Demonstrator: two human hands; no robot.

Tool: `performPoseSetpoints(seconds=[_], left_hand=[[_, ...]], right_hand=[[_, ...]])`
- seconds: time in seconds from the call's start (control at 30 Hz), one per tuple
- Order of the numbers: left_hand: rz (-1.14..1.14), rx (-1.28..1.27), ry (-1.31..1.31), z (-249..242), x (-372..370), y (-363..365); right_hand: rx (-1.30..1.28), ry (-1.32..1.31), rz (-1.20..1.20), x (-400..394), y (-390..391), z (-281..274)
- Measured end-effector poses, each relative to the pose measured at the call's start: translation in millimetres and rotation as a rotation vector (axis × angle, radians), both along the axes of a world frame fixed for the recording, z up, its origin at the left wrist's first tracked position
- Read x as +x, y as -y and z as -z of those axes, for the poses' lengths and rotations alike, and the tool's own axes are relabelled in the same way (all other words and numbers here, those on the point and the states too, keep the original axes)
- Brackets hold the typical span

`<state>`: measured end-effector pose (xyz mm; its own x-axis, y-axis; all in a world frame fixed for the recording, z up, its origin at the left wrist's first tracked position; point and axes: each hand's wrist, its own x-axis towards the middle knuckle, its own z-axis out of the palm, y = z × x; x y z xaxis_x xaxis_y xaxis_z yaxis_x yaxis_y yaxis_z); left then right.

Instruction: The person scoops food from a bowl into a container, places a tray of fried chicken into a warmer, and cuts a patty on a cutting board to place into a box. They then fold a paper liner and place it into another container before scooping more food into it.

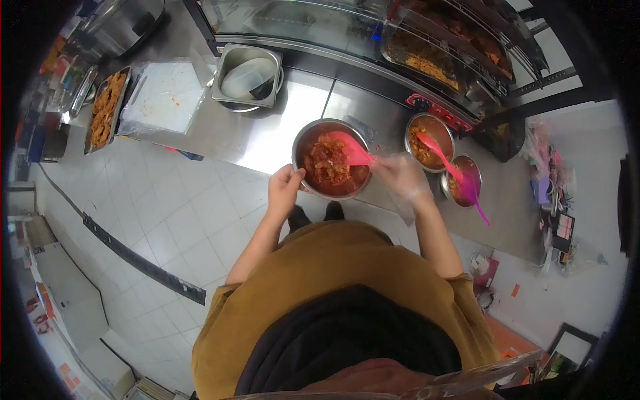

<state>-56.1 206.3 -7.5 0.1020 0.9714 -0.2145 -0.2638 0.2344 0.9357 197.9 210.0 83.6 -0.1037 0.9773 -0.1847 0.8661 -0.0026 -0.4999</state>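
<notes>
The left hand [285, 192] has its grip closed on the rim of a metal bowl [366, 143], thumb over the edge, at the left side of the bowl. The right hand [402, 179], inside a clear plastic glove, has its grip closed around the handle of a pink spatula [351, 149], whose blade lies in the bowl against pieces of reddish, sauced food [327, 163]. The bowl is at the front edge of the metal desk [300, 90], in front of the person's body.

To the right, on the desk, stand two smaller metal bowls: one holds food and a pink spoon [437, 150], the other holds food and a purple spoon [472, 193]. To the left are a square metal container [219, 87] with a clear plastic item inside, a white board [163, 97] partly wrapped in plastic, and a tray [91, 137] of browned food pieces. Behind the desk stands a glass display case [300, 20] with trays of food inside.
</notes>
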Motion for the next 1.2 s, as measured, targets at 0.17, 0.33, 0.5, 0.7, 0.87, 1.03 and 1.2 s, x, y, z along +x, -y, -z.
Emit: performPoseSetpoints(seconds=[0.17,0.33,0.5,0.7,0.87,1.03,1.2], left_hand=[[-0.009,-0.019,0.008,-3,-2,1],[0.008,-0.025,-0.011,4,-8,4],[-0.057,-0.076,-0.086,25,-24,13],[-0.071,-0.079,-0.087,39,-50,23],[-0.056,-0.063,-0.138,35,-54,22],[-0.146,-0.110,-0.062,23,-31,15],[-0.213,-0.128,0.136,33,-3,-18]], right_hand=[[0.333,0.180,-0.239,-16,13,-29],[0.189,0.250,-0.220,-32,29,-24],[0.214,-0.131,-0.074,-29,24,3],[0.185,-0.075,0.237,55,-12,84],[0.410,0.018,0.255,76,-17,107],[0.348,-0.474,0.415,97,-10,138],[0.378,0.016,0.358,99,16,112]])
